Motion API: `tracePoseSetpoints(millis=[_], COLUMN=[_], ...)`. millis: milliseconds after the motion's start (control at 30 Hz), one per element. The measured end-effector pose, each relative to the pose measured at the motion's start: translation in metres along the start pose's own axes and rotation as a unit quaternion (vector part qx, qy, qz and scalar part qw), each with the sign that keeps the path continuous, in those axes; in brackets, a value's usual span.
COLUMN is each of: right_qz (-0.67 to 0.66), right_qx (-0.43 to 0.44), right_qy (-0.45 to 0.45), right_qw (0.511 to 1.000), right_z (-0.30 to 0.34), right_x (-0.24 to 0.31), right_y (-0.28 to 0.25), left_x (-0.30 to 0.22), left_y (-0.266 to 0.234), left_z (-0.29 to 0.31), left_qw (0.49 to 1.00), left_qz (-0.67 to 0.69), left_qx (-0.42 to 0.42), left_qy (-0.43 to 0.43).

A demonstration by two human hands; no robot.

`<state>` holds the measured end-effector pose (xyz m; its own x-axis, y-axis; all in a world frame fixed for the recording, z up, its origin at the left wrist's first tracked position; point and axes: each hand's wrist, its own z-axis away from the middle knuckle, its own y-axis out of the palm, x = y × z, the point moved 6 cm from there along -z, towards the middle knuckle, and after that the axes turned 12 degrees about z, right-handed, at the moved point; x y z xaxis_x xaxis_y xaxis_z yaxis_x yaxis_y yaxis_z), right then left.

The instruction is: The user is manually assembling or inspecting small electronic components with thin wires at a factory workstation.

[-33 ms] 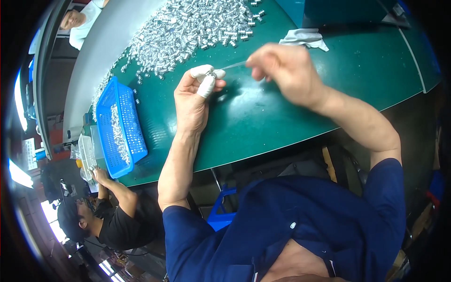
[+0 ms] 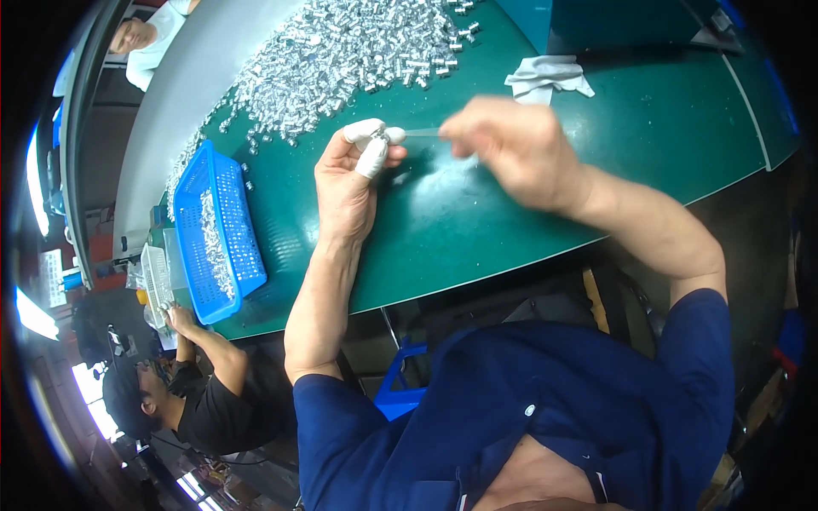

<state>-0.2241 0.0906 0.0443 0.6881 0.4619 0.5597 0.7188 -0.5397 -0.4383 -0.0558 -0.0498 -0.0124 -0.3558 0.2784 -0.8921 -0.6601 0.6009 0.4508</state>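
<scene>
My left hand (image 2: 348,189), with white covers on the thumb and some fingertips, is raised over the green table. It pinches a small silvery metal part (image 2: 381,135), mostly hidden by the fingertips. Facing it from the right is my right hand (image 2: 532,157), its fingers closed and blurred by motion. From them a thin, pale, straight tool or strip (image 2: 421,133) runs left to the fingertips of my left hand. Its exact kind I cannot make out.
A large heap of small silvery metal parts (image 2: 341,64) covers the far side of the green table (image 2: 477,234). At the left stands a blue basket (image 2: 247,230) with more parts. A grey cloth (image 2: 545,77) lies far right. One co-worker (image 2: 217,400) works at left; another person (image 2: 153,43) is beyond.
My right hand has dropped slightly toward me and a little left, so the thin pale strip now lies nearly level. The left hand has hardly moved.
</scene>
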Motion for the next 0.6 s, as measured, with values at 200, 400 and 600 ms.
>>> tracePoseSetpoints(millis=[200,400,600], right_qz=[-0.114,-0.007,0.007], right_qx=[0.054,-0.030,-0.026], right_qy=[0.228,0.093,0.031], right_qw=[0.965,0.995,0.999], right_z=[0.006,-0.005,-0.007], right_x=[-0.024,-0.009,0.001], right_y=[0.011,-0.016,-0.011], left_x=[0.005,-0.008,-0.018], left_y=[0.007,-0.014,0.001], left_z=[0.002,-0.003,0.001], left_qw=[0.999,0.998,0.983], left_qz=[-0.045,-0.018,-0.142], left_qx=[-0.002,-0.052,-0.058], left_qy=[-0.005,0.039,0.104])
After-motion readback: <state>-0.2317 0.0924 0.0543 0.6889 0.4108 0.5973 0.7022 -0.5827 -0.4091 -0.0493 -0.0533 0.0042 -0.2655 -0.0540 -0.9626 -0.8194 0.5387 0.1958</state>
